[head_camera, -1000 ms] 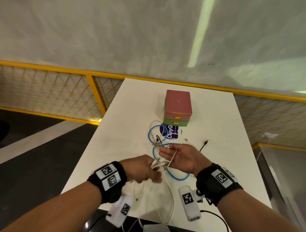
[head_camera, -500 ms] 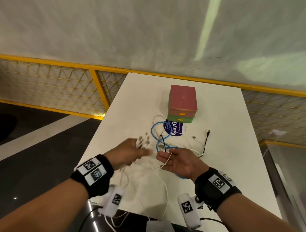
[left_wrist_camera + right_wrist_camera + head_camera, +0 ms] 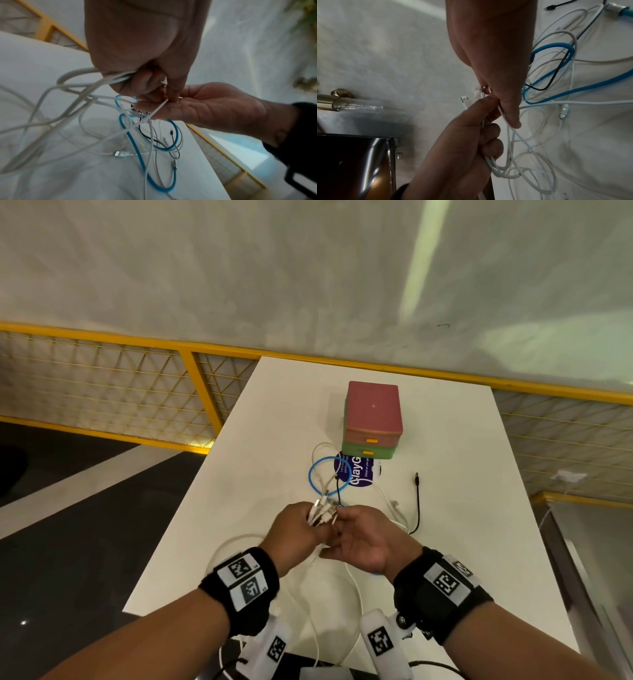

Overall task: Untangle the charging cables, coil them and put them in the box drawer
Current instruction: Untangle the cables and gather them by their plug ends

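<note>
White cables (image 3: 321, 512) in left hand (image 3: 294, 530); right hand (image 3: 368, 542) pinches one.

Dark blue round sticker (image 3: 358, 472) just in front of the box (image 3: 373, 419): white letters "layG" readable, smaller lines too blurred.

Box (image 3: 373, 419) far-centre on table (image 3: 462, 460); cable tangle (image 3: 320, 510) before it.

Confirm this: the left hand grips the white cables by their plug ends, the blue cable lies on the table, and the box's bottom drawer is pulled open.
Not right: in the head view the bottom drawer of the box is shut. The rest stands: the left hand grips the white cables by their plug ends, and the blue cable lies on the table.
</note>
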Tool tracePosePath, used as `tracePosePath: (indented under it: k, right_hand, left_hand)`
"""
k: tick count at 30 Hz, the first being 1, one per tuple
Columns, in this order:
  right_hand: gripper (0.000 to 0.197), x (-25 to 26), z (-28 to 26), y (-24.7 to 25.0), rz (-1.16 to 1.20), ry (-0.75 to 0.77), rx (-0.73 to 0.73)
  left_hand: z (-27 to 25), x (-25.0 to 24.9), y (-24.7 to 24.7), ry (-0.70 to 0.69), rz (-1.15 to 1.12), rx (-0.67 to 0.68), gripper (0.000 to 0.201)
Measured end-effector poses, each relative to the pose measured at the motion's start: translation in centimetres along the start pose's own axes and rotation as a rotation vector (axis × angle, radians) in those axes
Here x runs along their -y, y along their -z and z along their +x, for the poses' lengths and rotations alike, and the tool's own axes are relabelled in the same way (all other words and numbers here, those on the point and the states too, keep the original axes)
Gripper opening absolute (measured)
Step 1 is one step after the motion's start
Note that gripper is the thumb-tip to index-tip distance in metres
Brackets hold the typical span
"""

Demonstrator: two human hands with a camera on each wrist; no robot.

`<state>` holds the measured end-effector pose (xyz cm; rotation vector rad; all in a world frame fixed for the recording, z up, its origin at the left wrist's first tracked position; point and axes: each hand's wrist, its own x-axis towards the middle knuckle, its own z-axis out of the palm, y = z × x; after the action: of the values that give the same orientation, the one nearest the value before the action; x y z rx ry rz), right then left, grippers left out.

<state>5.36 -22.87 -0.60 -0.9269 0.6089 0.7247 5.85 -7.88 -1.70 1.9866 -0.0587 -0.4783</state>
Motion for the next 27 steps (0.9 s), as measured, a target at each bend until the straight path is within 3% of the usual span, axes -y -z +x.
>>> tracePosePath:
  k: [2, 3, 7, 9, 11, 14, 18, 20, 22, 25, 27]
  right_hand:
    - [0.030, 0.2, -0.1, -0.4, -0.057, -0.018, -0.019]
    - [0.028, 0.4, -0.1, -0.4, -0.055, -0.026, -0.038]
    - [0.024, 1.5, 0.3, 1.0, -0.034, -0.018, -0.146]
    - [0.034, 1.5, 0.5, 2.1, -0.059, -0.044, -0.151]
    - [0.033, 1.4, 0.7, 3.0, -0.067, -0.055, -0.174]
    - [0.021, 1.2, 1.1, 3.0, -0.037, -0.045, -0.204]
    - [0.024, 1.0, 1.2, 2.1, 0.067, 0.015, -0.210]
    - [0.025, 1.0, 1.3, 1.9, 0.071, 0.029, -0.202]
    - [0.023, 1.1, 1.3, 1.9, 0.062, 0.029, -0.194]
    - [0.021, 0.9, 1.5, 1.7, 0.068, 0.029, -0.189]
    - [0.019, 0.4, 1.4, 1.0, 0.070, 0.019, -0.165]
  left_hand:
    - [0.0, -0.3, 0.8, 0.024, -0.020, 0.082, 0.009]
    - [-0.1, -0.4, 1.4, 0.050, 0.020, 0.186, 0.013]
    - [-1.2, 0.0, 5.3, 0.243, 0.470, 0.746, 0.013]
    - [-1.6, 0.5, 7.1, 0.334, 0.724, 0.904, 0.013]
    - [-2.0, 0.6, 8.2, 0.385, 0.953, 0.961, 0.015]
    - [-2.5, 1.0, 9.1, 0.432, 1.076, 0.988, 0.019]
    - [-2.6, 1.4, 8.9, 0.377, 1.154, 0.985, 0.022]
    - [-2.2, 1.1, 9.4, 0.384, 0.938, 0.901, 0.021]
    - [-1.4, 0.1, 10.0, 0.341, 0.565, 0.772, 0.025]
    - [-0.1, -2.4, 9.1, 0.210, 0.125, 0.456, 0.035]
    - [0.4, -3.9, 6.7, 0.125, -0.050, 0.276, 0.032]
